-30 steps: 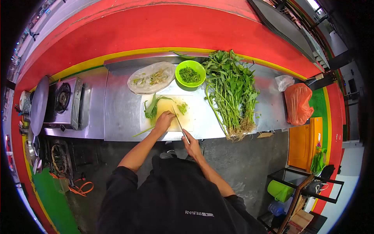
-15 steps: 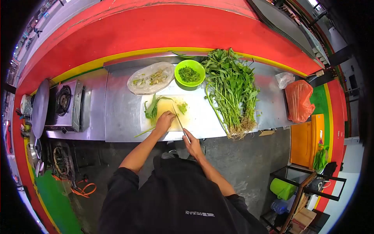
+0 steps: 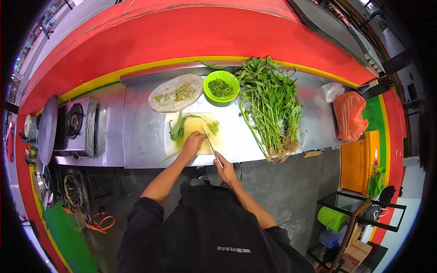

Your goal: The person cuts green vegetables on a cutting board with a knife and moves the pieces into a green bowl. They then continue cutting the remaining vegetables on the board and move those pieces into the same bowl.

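My left hand (image 3: 194,143) holds green stems down on the yellowish cutting board (image 3: 223,136); their leaves (image 3: 177,129) spread to its left. Closed round a knife (image 3: 210,145), my right hand (image 3: 224,167) is at the board's near edge, the blade pointing away and lying just right of my left fingers. Chopped green bits (image 3: 213,127) sit to the right of the blade. A green bowl (image 3: 221,101) beyond the board contains chopped greens (image 3: 221,88). Left of the bowl, a clear plastic bag (image 3: 157,103) has plant scraps on it.
A large bunch of leafy greens with roots (image 3: 271,107) lies right of the board. Farther right are a small clear bag (image 3: 332,92) and a red plastic bag (image 3: 349,116). At the left stands a gas stove (image 3: 78,127). A red wall (image 3: 200,34) runs behind the counter.
The view has shifted very slightly. Both hands, the knife and the greens look almost the same as before.
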`<move>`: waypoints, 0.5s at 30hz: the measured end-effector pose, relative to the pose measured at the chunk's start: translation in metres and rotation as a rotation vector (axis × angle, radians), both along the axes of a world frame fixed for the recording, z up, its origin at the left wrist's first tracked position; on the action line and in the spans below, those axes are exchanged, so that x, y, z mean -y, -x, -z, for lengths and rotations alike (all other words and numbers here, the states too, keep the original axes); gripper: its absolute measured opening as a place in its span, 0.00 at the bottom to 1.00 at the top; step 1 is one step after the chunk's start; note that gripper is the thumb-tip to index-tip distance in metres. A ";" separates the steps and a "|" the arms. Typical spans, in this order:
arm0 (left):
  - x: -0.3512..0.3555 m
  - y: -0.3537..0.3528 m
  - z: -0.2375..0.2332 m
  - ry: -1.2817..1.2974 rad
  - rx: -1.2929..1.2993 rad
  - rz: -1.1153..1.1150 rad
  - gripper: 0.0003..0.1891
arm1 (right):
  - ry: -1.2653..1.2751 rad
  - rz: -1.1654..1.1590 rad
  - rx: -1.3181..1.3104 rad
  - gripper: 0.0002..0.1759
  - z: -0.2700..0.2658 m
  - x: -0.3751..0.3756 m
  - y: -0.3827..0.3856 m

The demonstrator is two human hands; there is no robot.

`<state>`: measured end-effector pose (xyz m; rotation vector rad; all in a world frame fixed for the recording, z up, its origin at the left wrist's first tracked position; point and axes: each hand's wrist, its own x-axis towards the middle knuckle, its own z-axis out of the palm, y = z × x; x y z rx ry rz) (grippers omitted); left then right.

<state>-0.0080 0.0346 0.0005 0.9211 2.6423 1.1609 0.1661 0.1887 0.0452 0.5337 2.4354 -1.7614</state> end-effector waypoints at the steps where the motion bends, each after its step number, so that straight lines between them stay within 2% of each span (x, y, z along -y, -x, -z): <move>1: 0.000 0.000 0.001 -0.007 -0.026 0.006 0.07 | 0.003 0.003 0.012 0.27 0.000 0.000 -0.002; 15: 0.001 0.000 0.003 -0.050 -0.004 0.012 0.07 | 0.019 0.011 -0.032 0.26 0.002 0.002 0.002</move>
